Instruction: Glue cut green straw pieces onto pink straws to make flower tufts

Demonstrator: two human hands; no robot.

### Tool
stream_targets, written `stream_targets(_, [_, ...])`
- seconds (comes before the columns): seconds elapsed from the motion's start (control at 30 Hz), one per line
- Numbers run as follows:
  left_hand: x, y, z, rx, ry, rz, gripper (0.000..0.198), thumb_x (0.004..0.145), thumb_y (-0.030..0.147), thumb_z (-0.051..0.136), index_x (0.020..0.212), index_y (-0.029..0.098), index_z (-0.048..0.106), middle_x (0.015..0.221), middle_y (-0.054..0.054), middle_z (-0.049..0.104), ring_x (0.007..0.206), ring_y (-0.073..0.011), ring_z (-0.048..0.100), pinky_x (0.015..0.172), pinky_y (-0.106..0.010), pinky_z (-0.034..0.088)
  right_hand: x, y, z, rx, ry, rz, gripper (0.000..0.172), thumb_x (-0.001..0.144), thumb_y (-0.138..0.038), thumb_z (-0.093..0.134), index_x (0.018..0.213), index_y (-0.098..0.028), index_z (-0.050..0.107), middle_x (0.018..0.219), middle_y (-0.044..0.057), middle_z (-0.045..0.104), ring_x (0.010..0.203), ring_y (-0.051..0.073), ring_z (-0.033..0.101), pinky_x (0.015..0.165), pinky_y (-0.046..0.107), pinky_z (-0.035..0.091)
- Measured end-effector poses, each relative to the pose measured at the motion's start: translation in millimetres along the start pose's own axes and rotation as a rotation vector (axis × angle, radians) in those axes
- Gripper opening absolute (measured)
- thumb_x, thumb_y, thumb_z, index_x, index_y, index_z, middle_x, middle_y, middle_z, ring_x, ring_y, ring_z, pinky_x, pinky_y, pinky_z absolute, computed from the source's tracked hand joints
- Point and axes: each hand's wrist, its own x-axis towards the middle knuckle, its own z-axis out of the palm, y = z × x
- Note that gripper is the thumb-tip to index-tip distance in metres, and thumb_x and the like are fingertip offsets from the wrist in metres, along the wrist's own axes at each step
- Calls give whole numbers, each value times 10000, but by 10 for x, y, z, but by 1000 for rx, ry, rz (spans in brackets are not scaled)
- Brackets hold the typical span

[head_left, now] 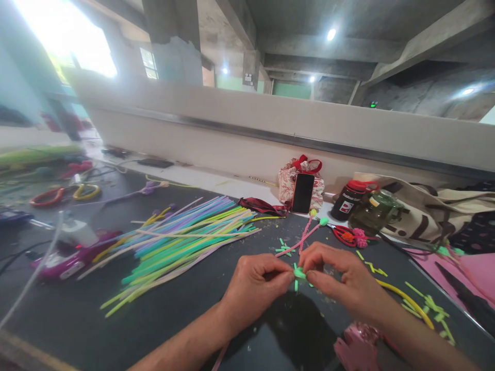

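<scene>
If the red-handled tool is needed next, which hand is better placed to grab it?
Probably the right hand: the red-handled tool lies just beyond it, while the left hand is farther away. Both are at the green piece.

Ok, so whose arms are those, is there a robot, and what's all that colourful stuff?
There's no robot here, just a person using two bare hands. The camera sits on the person's head and looks forward and down, so you see about what they would see. The left hand and right hand meet over a dark table, their fingertips pinching a small green piece. To the left lies a loose pile of long, thin, coloured sticks. Short yellow-green bits lie to the right. Farther back, a phone stands in front of a patterned bag, and to its right is a black bottle with a red lid.
</scene>
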Motion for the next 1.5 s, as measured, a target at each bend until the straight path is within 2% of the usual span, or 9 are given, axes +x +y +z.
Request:
stream_targets(0.1, [-11, -2, 9, 23, 0, 9, 160, 709, 172, 547, 673, 170, 702, 573, 10, 607, 519, -69, 496, 494, -156, 336, -2, 10, 0, 27, -26, 38, 125, 799, -143, 477, 696, -180, 537, 754, 6, 571, 720, 133, 526, 639, 249, 394])
stream_targets(0.43, [-32, 5, 38, 171, 29, 180, 169, 674, 116, 562, 692, 186, 715, 542, 14, 612, 482, -47, 491, 505, -143, 344, 1, 16, -49, 21, -87, -16, 166, 814, -124, 457, 707, -169, 576, 792, 25, 586, 754, 136, 547, 675, 247, 410])
stream_targets(0.7, [-50, 1, 59, 84, 21, 58, 198, 682, 169, 560, 814, 179, 707, 621, -4, 655, 501, -75, 522, 495, -159, 384, 16, -25, -52, 16, -88, -7, 205, 816, -114, 437, 678, -168, 577, 803, 29, 584, 741, 130, 542, 664, 237, 401])
stream_targets(0.97, [-45, 20, 51, 79, 9, 117, 214, 696, 128, 527, 769, 199, 716, 624, 12, 661, 485, -57, 501, 489, -152, 357, 23, -26, -30, 32, -84, 23, 216, 839, -160, 437, 675, -173, 577, 784, 21, 584, 718, 127, 543, 650, 235, 404])
stream_targets(1.1, [-31, 41, 64, -14, -4, -26, 173, 675, 152, 543, 707, 180, 710, 534, 19, 602, 461, -60, 470, 460, -162, 333, 20, -4, -29, 44, -69, 37, 221, 848, -188, 440, 700, -174, 603, 788, 30, 603, 742, 142, 551, 669, 251, 411])
stream_targets(1.2, [3, 20, 69, -214, -9, -206, 111, 650, 187, 576, 671, 153, 679, 465, 36, 531, 424, -54, 426, 429, -164, 314, 13, 40, -23, 49, -31, 69, 227, 858, -207, 434, 746, -178, 629, 804, 28, 614, 762, 145, 552, 672, 249, 409])
stream_targets(1.33, [53, -35, 37, -484, -101, -423, 151, 645, 264, 611, 729, 140, 633, 448, 54, 519, 330, -26, 312, 350, -162, 219, 7, 106, -4, 84, 9, 136, 243, 870, -239, 418, 839, -185, 652, 809, 31, 614, 729, 138, 543, 619, 241, 407])
stream_targets(1.5, [65, -62, 7, -572, -144, -480, 165, 631, 264, 634, 720, 127, 612, 447, 54, 509, 326, -21, 305, 341, -161, 188, 24, 111, 19, 108, -10, 159, 249, 864, -256, 422, 817, -185, 656, 780, 28, 600, 703, 135, 525, 610, 242, 400])
